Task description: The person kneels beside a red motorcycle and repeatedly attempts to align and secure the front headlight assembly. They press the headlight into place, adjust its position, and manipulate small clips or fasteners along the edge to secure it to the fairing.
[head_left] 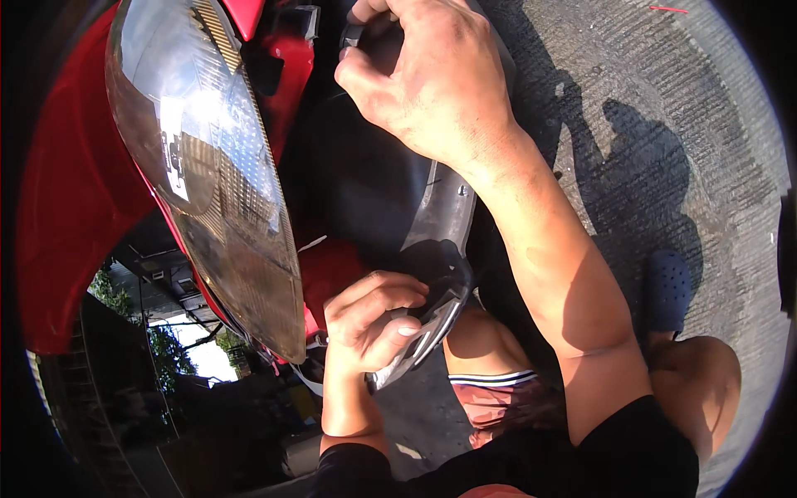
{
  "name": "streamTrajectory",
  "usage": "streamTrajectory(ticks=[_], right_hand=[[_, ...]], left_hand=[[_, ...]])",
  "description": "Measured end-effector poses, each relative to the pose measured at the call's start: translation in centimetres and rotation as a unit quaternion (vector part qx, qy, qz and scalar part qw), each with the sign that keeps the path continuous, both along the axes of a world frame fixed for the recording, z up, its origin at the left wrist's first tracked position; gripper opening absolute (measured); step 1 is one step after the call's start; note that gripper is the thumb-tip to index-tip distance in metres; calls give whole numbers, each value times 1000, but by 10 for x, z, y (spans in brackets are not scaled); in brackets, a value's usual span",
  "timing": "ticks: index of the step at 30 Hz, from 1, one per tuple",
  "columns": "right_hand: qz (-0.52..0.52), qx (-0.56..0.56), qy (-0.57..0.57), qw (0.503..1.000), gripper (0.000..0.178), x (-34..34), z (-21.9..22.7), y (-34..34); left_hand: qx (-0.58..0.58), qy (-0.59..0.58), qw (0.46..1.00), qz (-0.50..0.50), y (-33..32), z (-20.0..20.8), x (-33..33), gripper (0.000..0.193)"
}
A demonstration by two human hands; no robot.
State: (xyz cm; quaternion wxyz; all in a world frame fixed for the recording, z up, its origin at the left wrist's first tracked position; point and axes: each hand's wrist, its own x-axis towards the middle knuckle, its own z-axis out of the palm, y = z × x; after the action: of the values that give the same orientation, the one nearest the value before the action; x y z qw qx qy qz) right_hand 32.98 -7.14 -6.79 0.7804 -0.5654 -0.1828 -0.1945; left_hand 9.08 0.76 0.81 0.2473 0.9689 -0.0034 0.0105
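- Here, the black panel (444,203) runs between the two hands, to the right of the big clear lamp (207,207).
- The left hand (361,319) has its fingers and thumb closed on the panel's lower end.
- The right hand (444,83) is at the upper end, fingers curled close to the thumb (whether they grip the panel, I cannot tell).
- Red bodywork (70,166) curves along the lamp's left side.
- A blue clog (667,286) rests on the grey pavement (735,158).
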Motion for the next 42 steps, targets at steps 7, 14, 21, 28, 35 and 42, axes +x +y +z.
streamTrajectory(ticks=[7, 14, 21, 28, 35, 42], right_hand=[[-15, -9, 7, 1000, 57, 10, 5, 22], [-32, -15, 29, 999, 37, -2, 7, 26], [-10, -41, 49, 998, 40, -13, 26, 26], [-32, -36, 37, 998, 40, -7, 20, 37], [-88, -90, 39, 991, 29, -14, 15, 52], [-2, -59, 56, 997, 31, -11, 22, 46]], left_hand=[[0, 12, 1000, -24, -1, 3, 3, 60], [-3, 18, 999, -32, 2, 2, 1, 62], [-10, 30, 999, -24, 2, 1, 1, 65], [-7, 47, 999, -15, -3, 4, 7, 66], [-20, 26, 999, 17, 0, 0, 8, 66], [-309, -96, 939, 120, -18, -9, 50, 82]])
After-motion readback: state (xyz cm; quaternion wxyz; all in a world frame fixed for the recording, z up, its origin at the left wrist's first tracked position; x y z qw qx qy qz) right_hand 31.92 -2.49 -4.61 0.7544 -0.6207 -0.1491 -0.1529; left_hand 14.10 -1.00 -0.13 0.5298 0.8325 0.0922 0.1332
